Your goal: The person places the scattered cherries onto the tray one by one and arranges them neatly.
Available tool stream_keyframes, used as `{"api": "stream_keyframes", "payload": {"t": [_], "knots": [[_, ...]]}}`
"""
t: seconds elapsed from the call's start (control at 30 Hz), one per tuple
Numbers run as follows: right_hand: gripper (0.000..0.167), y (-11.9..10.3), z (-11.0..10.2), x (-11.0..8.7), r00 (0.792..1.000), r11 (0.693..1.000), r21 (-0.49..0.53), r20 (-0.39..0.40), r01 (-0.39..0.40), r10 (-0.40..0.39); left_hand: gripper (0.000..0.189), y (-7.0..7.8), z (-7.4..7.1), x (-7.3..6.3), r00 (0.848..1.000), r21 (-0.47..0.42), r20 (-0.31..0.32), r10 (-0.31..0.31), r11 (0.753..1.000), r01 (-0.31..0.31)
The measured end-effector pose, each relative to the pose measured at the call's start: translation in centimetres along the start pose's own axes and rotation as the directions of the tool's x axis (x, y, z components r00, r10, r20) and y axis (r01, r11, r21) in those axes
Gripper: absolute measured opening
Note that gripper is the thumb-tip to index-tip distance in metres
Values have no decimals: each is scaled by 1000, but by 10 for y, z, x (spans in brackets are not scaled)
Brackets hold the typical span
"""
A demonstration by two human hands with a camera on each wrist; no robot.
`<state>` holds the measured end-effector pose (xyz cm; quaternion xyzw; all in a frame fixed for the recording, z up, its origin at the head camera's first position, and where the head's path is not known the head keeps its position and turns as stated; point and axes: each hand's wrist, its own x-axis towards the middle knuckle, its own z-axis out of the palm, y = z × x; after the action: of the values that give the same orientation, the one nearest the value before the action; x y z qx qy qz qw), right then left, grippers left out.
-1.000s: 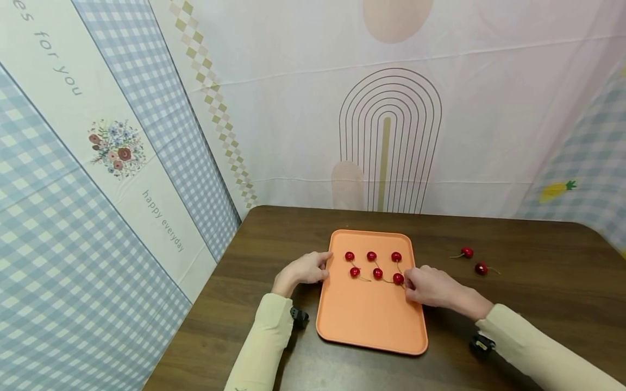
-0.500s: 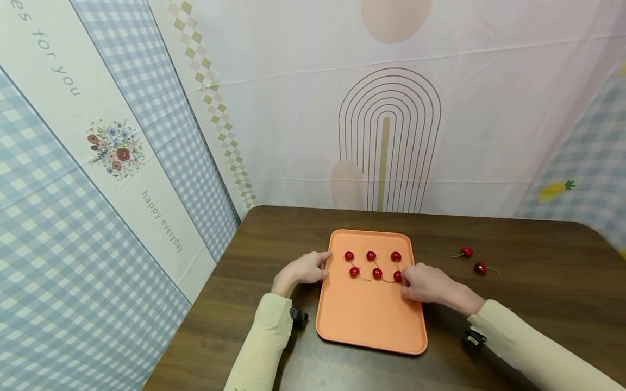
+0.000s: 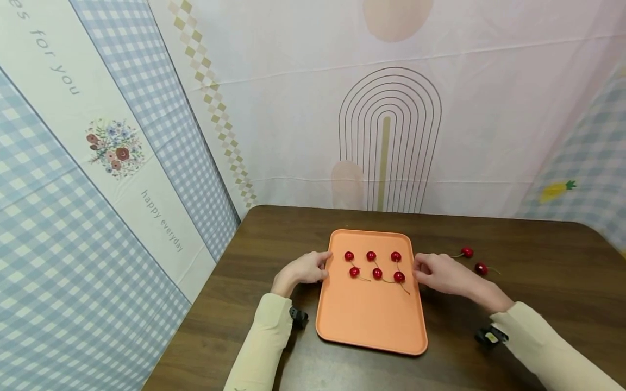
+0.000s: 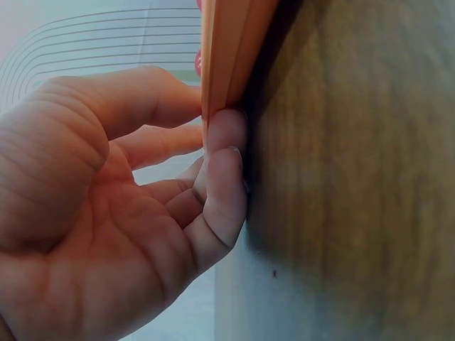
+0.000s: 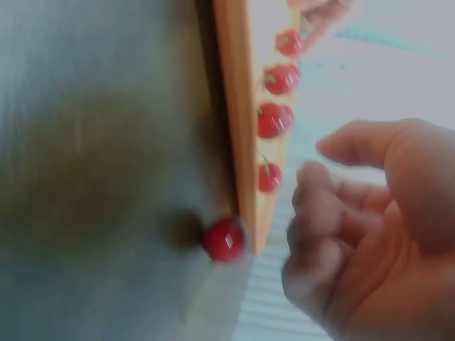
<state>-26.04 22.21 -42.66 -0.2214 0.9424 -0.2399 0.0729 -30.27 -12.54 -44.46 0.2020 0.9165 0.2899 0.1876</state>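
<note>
An orange tray [image 3: 371,320] lies on the brown wooden table. Red cherries with thin stems sit in two rows on its far half, among them the front right cherry [image 3: 399,277]. My left hand [image 3: 304,269] grips the tray's left edge; the left wrist view has its thumb at the rim and the other fingers [image 4: 226,185] curled against the side wall. Over the right rim hovers my right hand [image 3: 447,274], thumb and fingers apart and nothing between them. In the right wrist view that hand [image 5: 355,220] is loosely curled, beside the row of cherries [image 5: 275,121].
To the right of the tray, two loose cherries lie on the table: one further back [image 3: 467,252], one nearer [image 3: 481,269]. A printed cloth [image 3: 293,136] hangs behind the table [image 3: 538,282], and a checked one [image 3: 58,228] hangs at the left.
My right hand has let go of the front right cherry and drawn back right to the tray's rim, uncovering the cherry and its stem. The left hand stays put.
</note>
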Motion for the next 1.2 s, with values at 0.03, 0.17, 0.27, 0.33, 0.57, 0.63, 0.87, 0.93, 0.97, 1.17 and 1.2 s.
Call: {"api": "stream_keyframes", "payload": {"t": [0.03,0.17,0.27,0.33,0.57,0.63,0.87,0.93,0.97,1.17,1.2], "knots": [[5,2,-4,-1,1000,1000,15,9,8,-8,67,0,0,0,1000,-1,-1,-2,1000,2],[10,8,-17,-5,999,999,41,35,17,-19,67,0,0,0,1000,3,-5,-1,1000,1],[12,14,-26,-7,1000,999,37,22,12,-13,67,0,1,-1,1000,4,-6,2,1000,-2],[14,19,-31,-9,1000,999,31,15,12,-13,67,0,1,-1,1000,4,-7,2,1000,-2],[17,34,-42,-13,999,998,-56,19,36,-35,67,-1,1,-1,1000,13,-8,7,1000,-7],[18,39,-40,-13,999,996,-78,30,45,-43,67,-1,0,-1,1000,12,-6,8,1000,-8],[15,55,-31,-15,995,994,-99,85,55,-47,67,0,1,0,1000,17,-9,8,1000,-8],[15,57,-30,-15,994,994,-96,95,54,-45,67,0,0,0,1000,15,-9,7,1000,-7],[15,57,-29,-15,994,995,-90,102,51,-41,67,0,0,0,1000,12,-9,7,1000,-7],[13,61,-21,-15,991,997,-71,129,41,-32,67,0,0,-1,1000,0,-7,-1,1000,1],[12,62,-19,-15,991,996,-73,128,46,-36,67,0,0,-1,1000,1,-7,-1,1000,1]]}}
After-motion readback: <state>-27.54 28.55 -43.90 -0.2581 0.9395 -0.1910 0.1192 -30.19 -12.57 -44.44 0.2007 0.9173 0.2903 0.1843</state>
